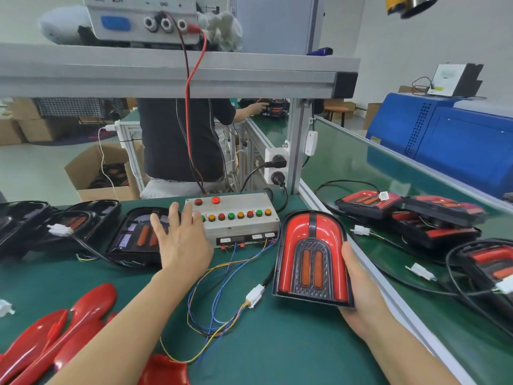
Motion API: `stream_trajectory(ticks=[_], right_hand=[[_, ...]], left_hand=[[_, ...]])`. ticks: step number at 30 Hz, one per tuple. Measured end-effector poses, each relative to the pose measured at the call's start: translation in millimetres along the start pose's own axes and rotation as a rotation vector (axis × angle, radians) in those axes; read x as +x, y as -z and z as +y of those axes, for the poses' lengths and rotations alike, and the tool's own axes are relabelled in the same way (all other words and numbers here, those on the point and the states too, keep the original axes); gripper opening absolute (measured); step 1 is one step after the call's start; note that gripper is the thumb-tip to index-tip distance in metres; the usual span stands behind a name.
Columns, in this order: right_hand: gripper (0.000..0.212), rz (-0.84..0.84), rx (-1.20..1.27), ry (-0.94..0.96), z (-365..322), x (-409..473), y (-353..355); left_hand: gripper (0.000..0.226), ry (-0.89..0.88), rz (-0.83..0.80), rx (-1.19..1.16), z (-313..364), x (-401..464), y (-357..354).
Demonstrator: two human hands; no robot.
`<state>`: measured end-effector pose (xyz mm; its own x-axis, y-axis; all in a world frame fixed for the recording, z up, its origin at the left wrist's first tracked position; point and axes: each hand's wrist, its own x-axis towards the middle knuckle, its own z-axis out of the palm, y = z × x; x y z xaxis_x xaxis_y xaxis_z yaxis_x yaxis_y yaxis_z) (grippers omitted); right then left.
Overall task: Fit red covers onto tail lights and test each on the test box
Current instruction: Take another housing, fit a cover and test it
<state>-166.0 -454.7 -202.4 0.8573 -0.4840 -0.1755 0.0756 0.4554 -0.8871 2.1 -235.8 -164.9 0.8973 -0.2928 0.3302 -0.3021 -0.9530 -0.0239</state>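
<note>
Evidently mid-test, the right hand [358, 290] cradles the covered tail light [312, 259] face-up beside the test box [236, 220] for viewing, while the left hand [180, 237], fingers spread and empty, reaches toward its buttons.

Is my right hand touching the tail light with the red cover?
Touching. The head view shows the right hand gripping the tail light along its right edge, fingers under it.

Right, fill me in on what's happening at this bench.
A person is testing tail lights. The right hand holds a tail light with its red cover on, beside the test box. The left hand, fingers spread, reaches over the box's left end and an uncovered light. Loose red covers lie at the near left; more lights sit to the right.
</note>
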Motion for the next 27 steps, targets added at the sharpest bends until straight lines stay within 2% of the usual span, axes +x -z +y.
stream_trajectory(ticks=[3,6,11,18,21,27], right_hand=[[0.041,-0.007,0.006,0.001,-0.7,0.4,-1.4],[0.041,-0.022,0.008,-0.002,-1.0,-0.2,-0.8],[0.047,-0.046,0.017,-0.004,-1.1,0.4,0.5],[0.043,-0.055,0.043,0.000,-1.3,1.4,0.7],[0.043,-0.057,0.059,-0.003,-1.3,0.3,0.7],[0.043,-0.060,0.080,0.006,-2.4,0.0,-0.3]], left_hand=[[0.060,-0.124,0.030,-0.127,37.9,-7.6,-3.5],[0.054,-0.180,-0.064,-0.223,73.2,-4.9,-7.4],[0.055,-0.088,-0.222,-0.288,100.8,6.8,-11.0],[0.070,0.062,-0.265,-0.271,100.7,5.2,-11.6],[0.078,0.069,-0.308,-0.204,95.6,7.4,-7.4],[0.075,0.049,-0.378,-0.188,95.7,15.0,6.4]])
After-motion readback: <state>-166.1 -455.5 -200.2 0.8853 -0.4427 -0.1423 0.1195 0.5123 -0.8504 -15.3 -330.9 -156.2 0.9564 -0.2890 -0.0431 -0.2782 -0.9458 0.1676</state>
